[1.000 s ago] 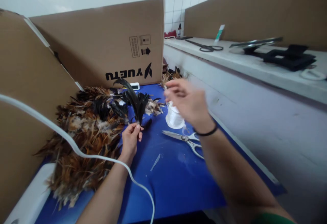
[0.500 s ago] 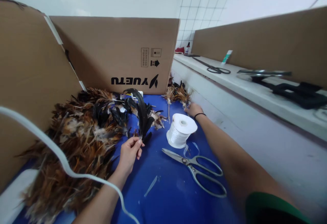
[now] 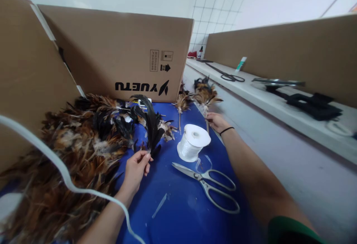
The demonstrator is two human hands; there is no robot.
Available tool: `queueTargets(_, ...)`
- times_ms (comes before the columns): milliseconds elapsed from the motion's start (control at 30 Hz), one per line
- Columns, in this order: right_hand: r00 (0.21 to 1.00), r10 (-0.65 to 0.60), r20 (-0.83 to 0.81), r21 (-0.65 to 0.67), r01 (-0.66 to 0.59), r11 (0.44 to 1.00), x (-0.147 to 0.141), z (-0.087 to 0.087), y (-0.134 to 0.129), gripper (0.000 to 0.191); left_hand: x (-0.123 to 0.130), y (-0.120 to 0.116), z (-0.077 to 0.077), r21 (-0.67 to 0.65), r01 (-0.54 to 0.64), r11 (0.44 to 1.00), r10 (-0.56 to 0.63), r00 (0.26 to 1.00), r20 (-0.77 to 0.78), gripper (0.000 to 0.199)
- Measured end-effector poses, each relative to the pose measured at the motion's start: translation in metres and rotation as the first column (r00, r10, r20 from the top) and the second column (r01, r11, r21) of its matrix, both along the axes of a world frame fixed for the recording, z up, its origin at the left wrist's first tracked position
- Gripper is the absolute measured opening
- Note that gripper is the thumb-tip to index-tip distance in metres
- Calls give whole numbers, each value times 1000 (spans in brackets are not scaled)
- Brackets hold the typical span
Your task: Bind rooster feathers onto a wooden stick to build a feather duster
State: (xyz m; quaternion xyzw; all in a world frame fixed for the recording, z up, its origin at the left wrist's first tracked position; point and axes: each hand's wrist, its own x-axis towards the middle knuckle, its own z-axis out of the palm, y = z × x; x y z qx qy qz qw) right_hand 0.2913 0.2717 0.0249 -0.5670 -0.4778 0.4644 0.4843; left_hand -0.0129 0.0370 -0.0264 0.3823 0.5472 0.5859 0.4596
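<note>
While the thumb and forefinger of a person's left hand point(image 3: 136, 169) pinch black feathers point(image 3: 152, 125) by their pale lower ends, the right hand point(image 3: 218, 122) is stretched out beyond a white spool point(image 3: 194, 142) on a blue table point(image 3: 181, 221), its thumb and fingertips closed on the base of a brown-and-black feather bundle point(image 3: 206, 95). The black feathers rise to the left of the spool, well apart from it, their tips bending leftward; the other fingers of the left hand are curled. Behind the spool and toward its right, the feather bundle fans out at the top, and a thin stick runs down below the gripping fingers. Another bundle point(image 3: 182, 104), also on a stick, lies behind the spool and slightly to its left. Just in front of the spool rest silver scissors point(image 3: 206, 182), their blades pointing left, and a clear strip point(image 3: 160, 205) lies farther forward and to the left. A large heap of brown feathers point(image 3: 83, 155) spreads well to the spool's left, with a white cable point(image 3: 69, 179) crossing the view in front of it. Behind the spool to the left stands a cardboard sheet point(image 3: 111, 51) printed "YUETU," upside down. Right of the spool, a pale ledge point(image 3: 259, 93) bears black scissors point(image 3: 232, 77) and a white-and-green tube point(image 3: 241, 64).
</note>
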Motion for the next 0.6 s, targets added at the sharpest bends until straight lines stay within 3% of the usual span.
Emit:
queueTargets(133, 987, 24, -159, 69, -14, 998, 2, 16, -12, 24, -1, 2, -1, 25, 0, 1000, 0, 1000, 10, 25)
queueTargets(300, 965, -17, -262, 176, 65, 982, 8, 41, -9, 28, -2, 4, 0, 57, -14, 998, 12, 1000, 28, 25)
queueTargets(500, 972, 13, -236, 338, 70, 939, 20, 62, -26, 33, -2, 4, 0, 63, -18, 998, 15, 999, 51, 26)
queueTargets(600, 980, -50, -194, 434, 131, 891, 27, 63, -29, 27, -2, 3, 0, 59, -16, 998, 12, 998, 54, 25)
